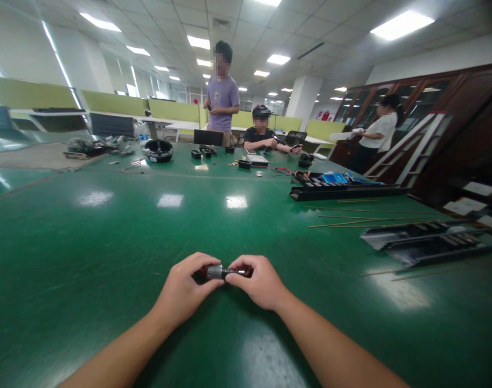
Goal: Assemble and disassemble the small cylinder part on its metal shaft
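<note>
Holds a small metal part point(215, 271) over the near middle of the green bench point(149, 231), its wide barrel in the left hand point(184, 285) and its thin shaft point(230, 271) in the right hand point(262, 283). Bends the fingers of both hands into pinches only as wide as that one piece, thumbs nearest, hands just beside each other. Has at the right, well apart from the hands, two dark trays point(423, 253), a few thin rods point(351, 222) and, past these, a long black rail point(346, 193) with a blue packet point(335, 178) behind it. Has toward the far edge a white box point(257, 160), small black boxes point(196, 154) and, farther left, a dark headset point(158, 152). Faces a seated person point(256, 134) at that edge, a standing person in purple point(222, 94) behind, and at the right a person in white point(379, 132) near a ladder point(415, 145). Takes in, beyond, green partitions point(116, 103).
</note>
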{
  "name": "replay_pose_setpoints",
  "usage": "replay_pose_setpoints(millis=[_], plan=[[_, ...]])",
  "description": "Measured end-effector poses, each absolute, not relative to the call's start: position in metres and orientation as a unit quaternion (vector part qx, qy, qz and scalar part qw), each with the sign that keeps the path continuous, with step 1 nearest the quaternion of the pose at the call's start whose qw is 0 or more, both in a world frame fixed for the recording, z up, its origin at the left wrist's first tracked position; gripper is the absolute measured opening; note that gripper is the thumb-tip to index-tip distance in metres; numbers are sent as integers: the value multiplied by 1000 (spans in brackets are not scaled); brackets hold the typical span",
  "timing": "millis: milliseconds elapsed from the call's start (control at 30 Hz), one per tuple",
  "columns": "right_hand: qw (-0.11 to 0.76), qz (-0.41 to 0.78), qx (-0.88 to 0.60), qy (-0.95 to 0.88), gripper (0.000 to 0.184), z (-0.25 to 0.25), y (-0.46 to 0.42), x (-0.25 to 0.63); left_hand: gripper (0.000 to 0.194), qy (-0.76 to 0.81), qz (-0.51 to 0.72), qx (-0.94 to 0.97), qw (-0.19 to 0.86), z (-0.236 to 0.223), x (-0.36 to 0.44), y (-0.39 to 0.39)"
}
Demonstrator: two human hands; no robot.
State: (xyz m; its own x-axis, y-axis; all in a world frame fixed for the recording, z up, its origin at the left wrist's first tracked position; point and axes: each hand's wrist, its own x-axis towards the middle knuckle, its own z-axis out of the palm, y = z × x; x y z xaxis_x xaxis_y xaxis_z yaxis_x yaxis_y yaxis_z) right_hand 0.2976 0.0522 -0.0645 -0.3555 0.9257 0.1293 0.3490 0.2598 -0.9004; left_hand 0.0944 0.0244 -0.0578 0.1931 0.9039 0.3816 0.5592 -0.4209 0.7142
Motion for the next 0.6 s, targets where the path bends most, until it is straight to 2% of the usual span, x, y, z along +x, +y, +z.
replay_pose_setpoints(millis=[600], plan=[[372,424,-445,-696,13,-67,53,300,23,500,401,740,206,-58,95,24]])
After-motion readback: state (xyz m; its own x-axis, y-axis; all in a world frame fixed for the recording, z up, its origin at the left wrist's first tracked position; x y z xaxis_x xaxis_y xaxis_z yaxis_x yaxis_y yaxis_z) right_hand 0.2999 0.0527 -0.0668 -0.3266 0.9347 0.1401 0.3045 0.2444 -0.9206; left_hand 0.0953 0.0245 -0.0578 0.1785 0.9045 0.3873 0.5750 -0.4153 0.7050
